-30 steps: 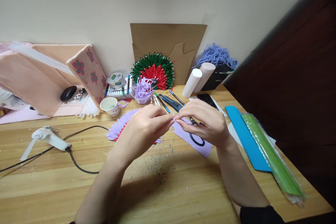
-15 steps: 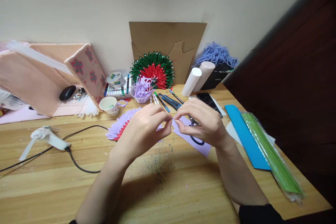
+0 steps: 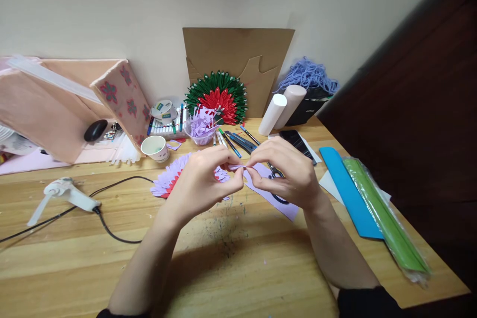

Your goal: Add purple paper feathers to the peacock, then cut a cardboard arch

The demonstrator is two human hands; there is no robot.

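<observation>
A small folded piece of purple paper (image 3: 235,166) is held up above the table between my two hands. My right hand (image 3: 290,171) pinches its right end between thumb and forefinger. The fingers of my left hand (image 3: 201,174) are bent around its other end, with the thumb tip just below it. Partly behind my left hand lies a purple and red paper-petal fan (image 3: 164,181). Below my right hand is a sheet of purple paper (image 3: 285,208) with black-handled scissors (image 3: 278,173) on it, partly covered by the hand.
Behind the hands are a bowl of purple paper scraps (image 3: 201,129), a paper cup (image 3: 155,150), markers (image 3: 233,145) and a green-red fan (image 3: 219,97) against cardboard (image 3: 231,49). A corded glue gun (image 3: 69,194) lies left; blue sheets (image 3: 348,191) and a green roll (image 3: 385,213) lie right.
My left hand has opened its pinch slightly and the thumb has dropped, so the purple paper piece now shows between the fingers. My right hand keeps its pinch almost in place.
</observation>
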